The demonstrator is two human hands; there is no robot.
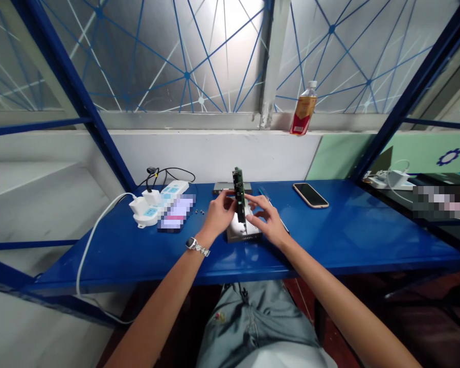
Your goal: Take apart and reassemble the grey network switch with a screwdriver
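A green circuit board [238, 195] with black parts stands on edge, held up over an open metal case [237, 234]. My left hand [219, 214] grips the board from its left side, fingers closed on it. On the board's right side, the fingertips of my right hand [266, 220] touch or nearly touch it, fingers bent and partly apart. Behind the board lies a flat grey metal piece [220, 187], partly hidden. A thin blue tool like a screwdriver or pen [264, 193] shows behind my right hand. Several small screws [199, 211] lie left of my left hand.
A white power strip [172, 193] with plugs and cables stands at the left, beside a lit phone [177, 213]. Another phone [311, 195] lies to the right on the blue table [352, 230]. A drink bottle [304, 110] stands on the ledge; blue frame posts flank the table.
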